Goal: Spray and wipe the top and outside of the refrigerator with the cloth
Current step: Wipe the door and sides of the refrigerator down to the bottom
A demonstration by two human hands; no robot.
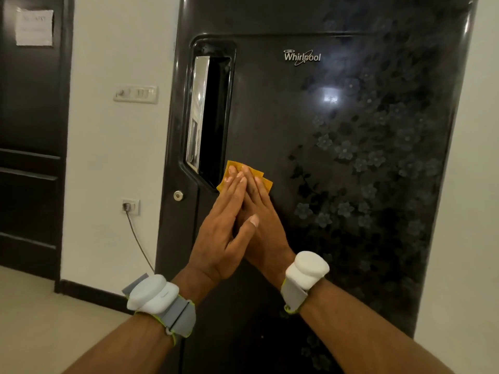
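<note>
The black refrigerator (337, 157) with a flower pattern fills the middle and right of the view, its door closed. A folded orange cloth (266, 182) lies flat against the door just below the recessed chrome handle (199, 114). My right hand (266, 222) presses the cloth with straight fingers. My left hand (225, 228) lies partly over my right hand, its fingers straight and reaching onto the cloth. Most of the cloth is hidden under both hands. No spray bottle is in view.
A round lock (178, 195) sits on the door's left edge. A white wall to the left carries a switch plate (135, 93) and a socket (131, 206) with a plugged cable. A dark wooden door (29, 130) stands at far left.
</note>
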